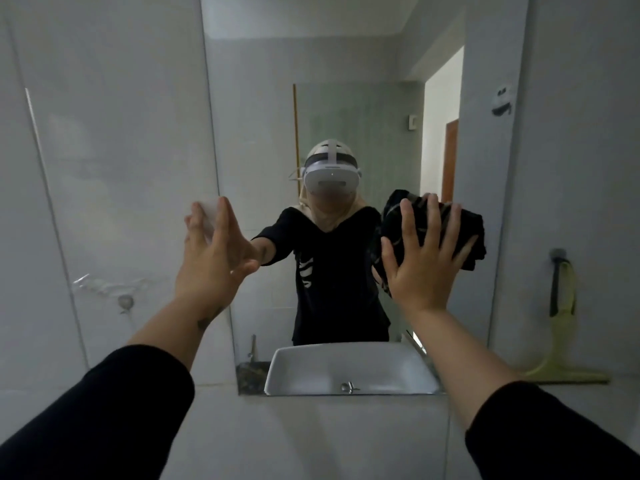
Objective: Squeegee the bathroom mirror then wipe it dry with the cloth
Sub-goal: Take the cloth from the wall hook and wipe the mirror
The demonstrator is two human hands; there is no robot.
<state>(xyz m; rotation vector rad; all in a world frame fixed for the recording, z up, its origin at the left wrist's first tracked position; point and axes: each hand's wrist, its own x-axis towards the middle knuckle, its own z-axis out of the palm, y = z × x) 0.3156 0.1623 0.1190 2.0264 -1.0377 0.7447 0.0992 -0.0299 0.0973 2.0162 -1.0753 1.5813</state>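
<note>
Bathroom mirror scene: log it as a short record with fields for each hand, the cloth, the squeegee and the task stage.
left hand: open, fingers spread, flat at the left edge of the mirror
right hand: palm pressing the dark cloth against the glass, right of centre
squeegee: yellow-green, hanging from a wall hook right of the mirror, not in use
sink: white, seen only as a reflection
task stage: apparently wiping with the cloth; squeegee set aside

Glossy white wall tiles (114,150), reflective glass mirror (346,81), dark matt cloth (446,233) (soft, crumpled) — pale plastic squeegee (564,344).
</note>
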